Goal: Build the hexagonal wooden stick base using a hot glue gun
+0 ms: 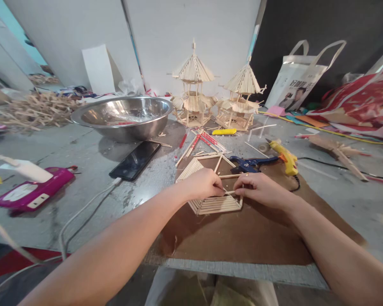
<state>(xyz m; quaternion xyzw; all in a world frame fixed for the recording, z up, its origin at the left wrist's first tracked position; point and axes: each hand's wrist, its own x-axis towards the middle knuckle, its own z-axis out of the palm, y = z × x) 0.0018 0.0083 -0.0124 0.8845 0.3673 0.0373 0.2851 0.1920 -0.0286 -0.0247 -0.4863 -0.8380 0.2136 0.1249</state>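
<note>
head view: the left hand (206, 183) and right hand (257, 187) pinch a short stick (230, 193), fingers closed, at the slatted frame (218, 206) on brown cardboard (258, 238). the metal bowl (130, 132) sits at its ten o'clock, the glue gun (285, 157) at two.

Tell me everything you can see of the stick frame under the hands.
The stick frame looks wooden: slim, pale sticks. Rows laid side by side fill its near and left sections, while open gaps show on its far side. It rests on a brown board. The left hand and right hand both touch it, partly hiding its middle.
</note>
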